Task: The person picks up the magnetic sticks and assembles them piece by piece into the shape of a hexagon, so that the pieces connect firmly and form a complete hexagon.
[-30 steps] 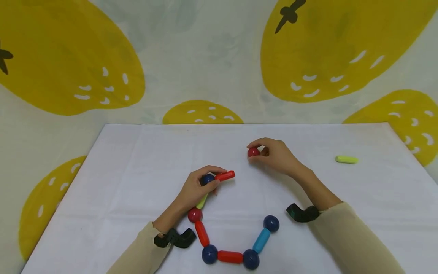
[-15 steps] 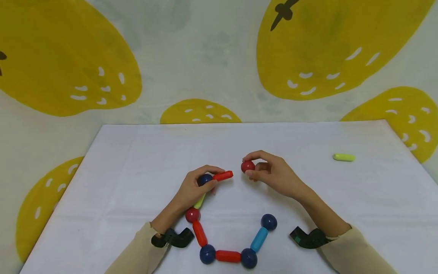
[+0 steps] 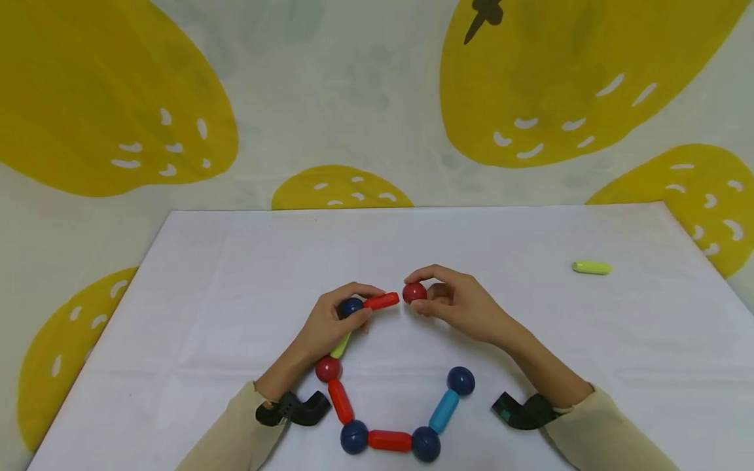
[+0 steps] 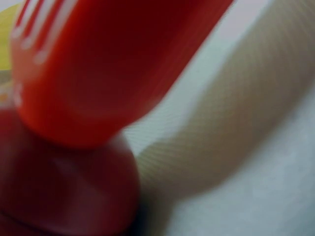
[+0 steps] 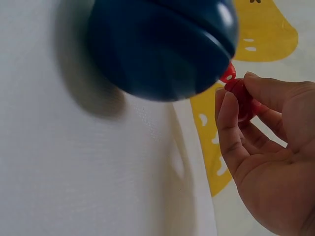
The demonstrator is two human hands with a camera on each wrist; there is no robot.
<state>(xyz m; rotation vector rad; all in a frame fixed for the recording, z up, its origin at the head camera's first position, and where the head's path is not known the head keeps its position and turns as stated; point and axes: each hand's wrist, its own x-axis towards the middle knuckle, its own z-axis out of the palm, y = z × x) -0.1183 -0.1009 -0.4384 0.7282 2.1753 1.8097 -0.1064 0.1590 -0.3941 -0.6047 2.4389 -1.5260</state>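
Note:
My left hand point(image 3: 326, 324) grips a dark blue ball point(image 3: 351, 307) with a red rod point(image 3: 381, 301) sticking out to its right. From that ball a yellow-green rod point(image 3: 340, 347), partly hidden by the hand, leads to a red ball point(image 3: 328, 369). Between thumb and fingers, my right hand point(image 3: 462, 306) pinches another red ball point(image 3: 415, 292), just right of the red rod's free end. The right wrist view shows this held red ball point(image 5: 241, 101) close by the rod's tip point(image 5: 228, 73). A red rod point(image 4: 98, 64) on a red ball point(image 4: 69, 187) fills much of the left wrist view.
The chain curves on through a red rod point(image 3: 340, 401), a dark blue ball point(image 3: 354, 437), another red rod point(image 3: 390, 440), a second blue ball point(image 3: 426, 444) and a light blue rod point(image 3: 444, 411) to an end ball point(image 3: 461, 381). A loose yellow-green rod point(image 3: 592, 267) lies at back right.
My right hand has brought its red ball leftward and toward me, up to the red rod's end. The left hand keeps its hold almost in place; the chain lies as before.

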